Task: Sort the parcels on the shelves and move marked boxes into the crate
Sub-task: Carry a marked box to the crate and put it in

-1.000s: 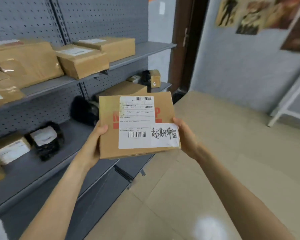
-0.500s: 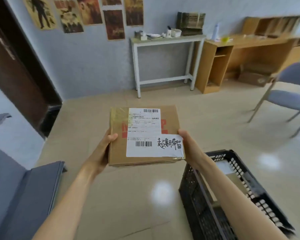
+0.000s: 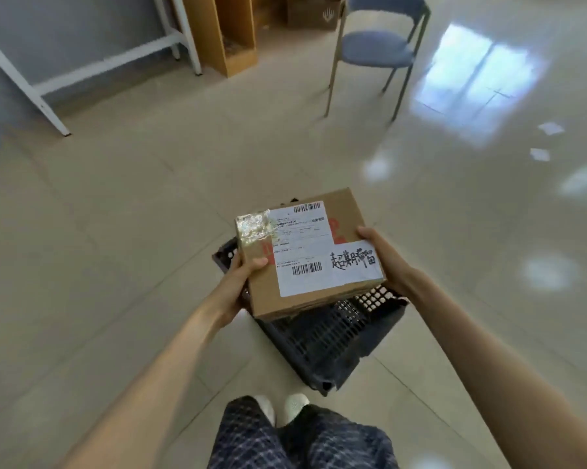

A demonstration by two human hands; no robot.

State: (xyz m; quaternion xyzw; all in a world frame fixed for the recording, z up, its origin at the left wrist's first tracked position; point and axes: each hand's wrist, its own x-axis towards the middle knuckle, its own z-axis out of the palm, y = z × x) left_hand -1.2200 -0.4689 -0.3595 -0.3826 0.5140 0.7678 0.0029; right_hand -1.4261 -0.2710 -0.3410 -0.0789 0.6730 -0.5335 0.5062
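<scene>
Head view: the pale tiled floor fills most of the frame, with one blue chair at 1 o'clock and one white-legged worktop at 10 o'clock. One black lattice crate stands on the floor at 6 o'clock, just ahead of two white shoes. One brown cardboard box is held over the crate, hiding its far part. Half a second ago the crate lay off at 4 o'clock, and the view was level enough to show posters on the wall. The left grip is closed on the box's near-left edge with the thumb on top; the right grip clasps the right edge. On the lid, one white shipping label carries two barcodes and print too small to read, laid over red lettering that is mostly hidden. One white slip at the label's 4 o'clock corner reads "超期滞留" in black marker. Two paper scraps lie on the floor at 2 o'clock — well apart from the crate.
</scene>
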